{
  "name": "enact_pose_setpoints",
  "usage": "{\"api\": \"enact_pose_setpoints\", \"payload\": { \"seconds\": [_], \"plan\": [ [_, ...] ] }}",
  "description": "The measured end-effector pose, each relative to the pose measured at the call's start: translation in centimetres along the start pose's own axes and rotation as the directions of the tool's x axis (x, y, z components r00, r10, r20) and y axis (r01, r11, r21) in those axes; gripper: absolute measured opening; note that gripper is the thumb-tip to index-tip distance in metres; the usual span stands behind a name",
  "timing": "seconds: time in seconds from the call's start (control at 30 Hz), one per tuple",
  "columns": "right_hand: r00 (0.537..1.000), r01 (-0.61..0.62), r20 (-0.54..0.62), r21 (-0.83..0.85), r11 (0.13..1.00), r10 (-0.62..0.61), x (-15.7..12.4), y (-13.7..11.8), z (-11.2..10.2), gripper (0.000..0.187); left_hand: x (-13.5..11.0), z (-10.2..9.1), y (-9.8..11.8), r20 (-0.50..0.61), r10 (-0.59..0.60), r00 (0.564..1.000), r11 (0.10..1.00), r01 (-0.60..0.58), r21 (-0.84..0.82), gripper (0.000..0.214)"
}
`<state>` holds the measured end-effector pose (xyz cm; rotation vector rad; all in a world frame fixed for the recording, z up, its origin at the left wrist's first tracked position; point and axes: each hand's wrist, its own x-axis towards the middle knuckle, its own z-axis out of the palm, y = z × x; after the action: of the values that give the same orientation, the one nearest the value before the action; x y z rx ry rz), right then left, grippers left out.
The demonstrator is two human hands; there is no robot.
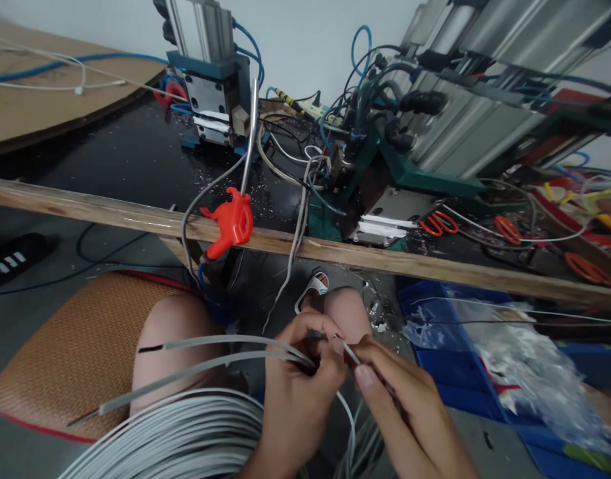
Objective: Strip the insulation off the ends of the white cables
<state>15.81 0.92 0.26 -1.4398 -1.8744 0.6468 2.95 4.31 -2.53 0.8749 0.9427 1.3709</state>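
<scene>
Main risk we see: the grey cable [352, 352] slips at the fingertips. It's thin, the pinch is small, and any tug from slack below would pull on it. Second: the two loose grey lengths [200, 340] crossing our left palm could slide or twist over each other if we relax that hand; their dark ends stick out freely, below and left of the red air gun [230, 223]. Third: the grey coil [195, 432], directly below the air gun, could snag those ends if we swing left.

Pose: both hands are below and right of the air gun, well apart from it. Our left hand [298, 399] comes up from below, index finger arched over, thumb bent toward it, with almost no gap at the tips. It has the two lengths running through it; can't tell if its tips also clamp the cable end, too small to read. Our right hand [409, 406] angles in from farther right of the air gun, thumb and index pinched firmly on the cable just beside the left fingertips, other fingers curled under. Cable position: between the two hands, same side of the air gun.
</scene>
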Motion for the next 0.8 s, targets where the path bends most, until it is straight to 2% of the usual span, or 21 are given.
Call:
{"api": "enact_pose_setpoints", "payload": {
  "seconds": [0.17, 0.3, 0.43, 0.53, 0.63, 0.7, 0.8],
  "plan": [
    [0.993, 0.116, -0.021, -0.03, 0.993, -0.117, 0.5, 0.2, -0.5, 0.021, 0.6, -0.8, 0.9, 0.144, -0.044, 0.989, 0.997, 0.033, 0.076, 0.007],
    [0.971, 0.207, -0.094, -0.131, 0.969, -0.221, -0.5, 0.9, 0.8, 0.018, 1.2, -1.5, 0.4, 0.262, -0.104, 0.959, 0.994, 0.104, 0.015, 0.009],
    [0.953, 0.19, -0.207, -0.165, 0.968, -0.223, -1.6, 1.4, 2.5, 0.021, 1.4, -1.6, -0.5, 0.298, -0.134, 0.945, 0.988, 0.149, -0.027, 0.01],
    [0.914, 0.197, -0.315, -0.209, 0.958, -0.257, -1.7, 1.6, 3.1, 0.025, 0.9, -0.8, -1.1, 0.234, -0.126, 0.964, 0.981, 0.155, -0.113, 0.01],
    [0.865, 0.209, -0.4, -0.265, 0.942, -0.304, -1.6, 1.8, 3.5, 0.024, -0.1, 0.6, -1.7, 0.071, -0.147, 0.987, 0.958, 0.16, -0.238, 0.011],
    [0.858, 0.192, -0.409, -0.304, 0.933, -0.31, -1.5, 1.8, 3.9, 0.024, -0.8, 1.5, -2.0, -0.043, -0.184, 0.982, 0.947, 0.165, -0.276, 0.014],
    [0.86, 0.176, -0.401, -0.346, 0.922, -0.315, -1.5, 1.8, 4.4, 0.023, -1.5, 2.4, -2.3, -0.143, -0.189, 0.971, 0.955, 0.148, -0.259, 0.016]
  ]
}}
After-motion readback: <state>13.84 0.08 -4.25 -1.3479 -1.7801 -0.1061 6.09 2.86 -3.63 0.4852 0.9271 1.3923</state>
